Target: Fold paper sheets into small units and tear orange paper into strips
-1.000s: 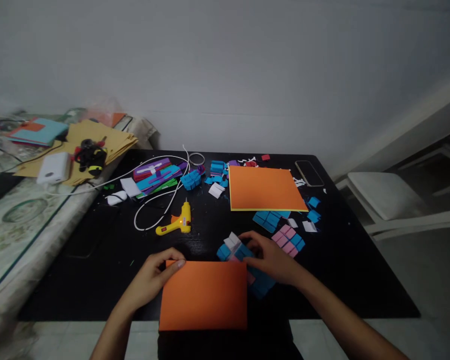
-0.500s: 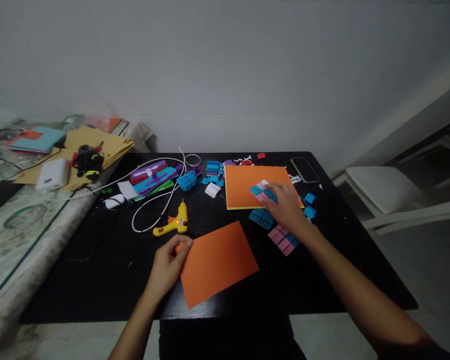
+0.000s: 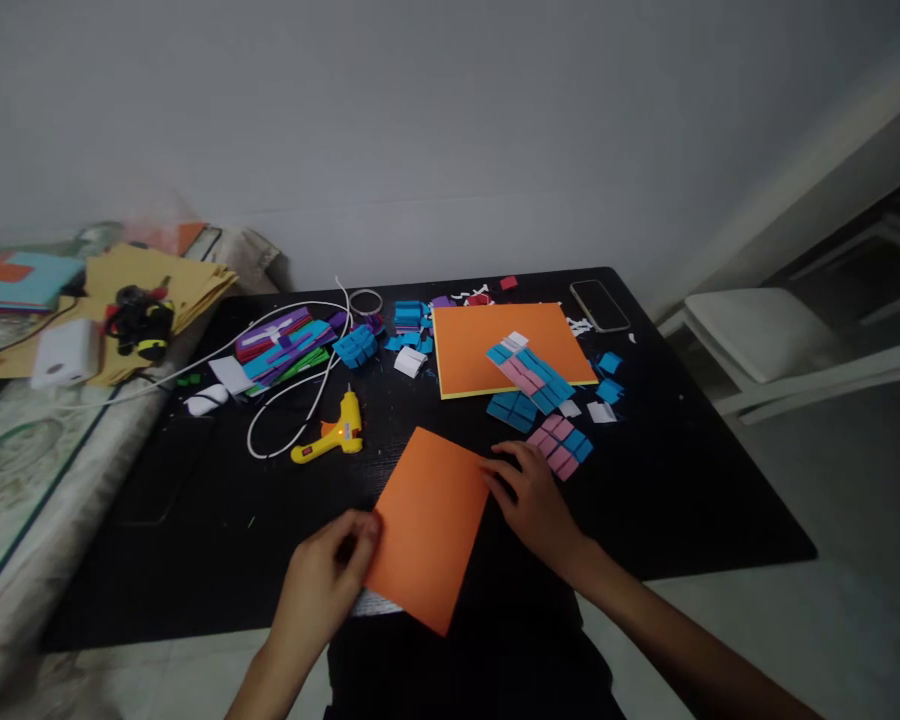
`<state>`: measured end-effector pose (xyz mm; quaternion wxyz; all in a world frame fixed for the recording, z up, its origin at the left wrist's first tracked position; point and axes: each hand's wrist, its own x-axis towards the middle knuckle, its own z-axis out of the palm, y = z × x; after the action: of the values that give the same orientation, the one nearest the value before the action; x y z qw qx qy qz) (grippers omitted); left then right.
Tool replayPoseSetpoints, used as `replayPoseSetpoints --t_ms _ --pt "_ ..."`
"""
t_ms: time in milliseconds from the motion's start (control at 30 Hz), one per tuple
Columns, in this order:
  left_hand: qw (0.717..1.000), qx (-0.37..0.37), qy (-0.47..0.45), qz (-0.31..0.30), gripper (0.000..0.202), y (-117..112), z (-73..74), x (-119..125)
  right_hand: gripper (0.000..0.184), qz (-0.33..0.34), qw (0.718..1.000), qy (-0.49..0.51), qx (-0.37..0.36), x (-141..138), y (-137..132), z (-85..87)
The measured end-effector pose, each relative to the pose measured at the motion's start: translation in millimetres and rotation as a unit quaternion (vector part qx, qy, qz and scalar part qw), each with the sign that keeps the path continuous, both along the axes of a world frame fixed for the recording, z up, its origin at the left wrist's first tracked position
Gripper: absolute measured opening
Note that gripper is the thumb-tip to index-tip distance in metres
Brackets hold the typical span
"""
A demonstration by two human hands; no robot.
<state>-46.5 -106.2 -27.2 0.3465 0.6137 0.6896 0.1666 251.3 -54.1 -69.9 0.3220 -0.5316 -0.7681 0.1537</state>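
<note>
An orange sheet (image 3: pixel 431 520) lies tilted at the near edge of the black table (image 3: pixel 682 480). My left hand (image 3: pixel 330 580) pinches its lower left edge, fingers closed on it. My right hand (image 3: pixel 532 495) rests on the table at the sheet's right edge, fingers touching it. A strip of blue, pink and white foam squares (image 3: pixel 529 368) lies across a second, larger orange sheet (image 3: pixel 465 350) farther back. More blue squares (image 3: pixel 511 408) and pink squares (image 3: pixel 559 445) sit just beyond my right hand.
A yellow glue gun (image 3: pixel 330 442) with a white cable (image 3: pixel 285 410) lies left of centre. Coloured foam strips (image 3: pixel 285 345), blue scraps (image 3: pixel 409 318), a tape ring (image 3: pixel 365 300) and a phone (image 3: pixel 598 303) line the back. A white chair (image 3: pixel 750 330) stands right; clutter sits on the left surface.
My right hand carried the foam-square strip onto the far orange sheet, let it go and came back to the near sheet. My left hand turned the near sheet to a steeper tilt.
</note>
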Motion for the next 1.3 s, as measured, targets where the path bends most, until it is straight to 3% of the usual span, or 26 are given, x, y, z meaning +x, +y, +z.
replayPoseSetpoints --t_ms 133,333,400,467,567,633,733,833,1033,1300 --pt "0.986 -0.108 0.1 -0.079 0.047 10.4 15.8 5.6 0.024 0.023 1.0 -0.001 0.011 -1.8 11.5 -3.0" --pt "0.967 -0.13 0.158 -0.151 0.039 23.0 16.5 9.3 0.025 0.066 0.998 0.015 0.008 -3.1 39.3 -4.3" --pt "0.972 -0.071 0.158 -0.156 0.038 24.3 15.4 12.0 0.026 0.074 0.997 0.03 0.007 -0.3 45.7 -3.5" --pt "0.974 0.049 0.133 -0.177 0.036 25.5 12.3 15.3 0.026 0.072 0.996 0.045 0.006 2.8 47.1 -1.7" --pt "0.942 0.222 0.102 -0.231 0.029 27.4 0.0 19.4 0.024 0.072 0.996 0.05 0.002 5.5 39.4 1.2" --pt "0.919 0.275 0.128 -0.251 0.043 28.0 -12.4 21.5 0.022 0.082 0.996 0.041 0.0 5.7 32.0 1.7" --pt "0.907 0.288 0.184 -0.248 0.057 27.0 -29.5 24.7 0.025 0.095 0.995 0.02 0.003 6.1 26.7 -0.4" --pt "0.907 0.278 0.205 -0.239 0.061 25.4 -36.8 28.9 0.028 0.09 0.996 0.004 0.008 8.3 31.4 -3.7" --pt "0.915 0.266 0.218 -0.213 0.059 26.4 -34.4 35.8 0.033 0.079 0.997 -0.014 0.019 5.5 37.2 -3.0" --pt "0.923 0.256 0.207 -0.202 0.058 28.7 -32.8 36.2 0.032 0.124 0.99 -0.053 0.031 -5.1 21.6 -4.3"
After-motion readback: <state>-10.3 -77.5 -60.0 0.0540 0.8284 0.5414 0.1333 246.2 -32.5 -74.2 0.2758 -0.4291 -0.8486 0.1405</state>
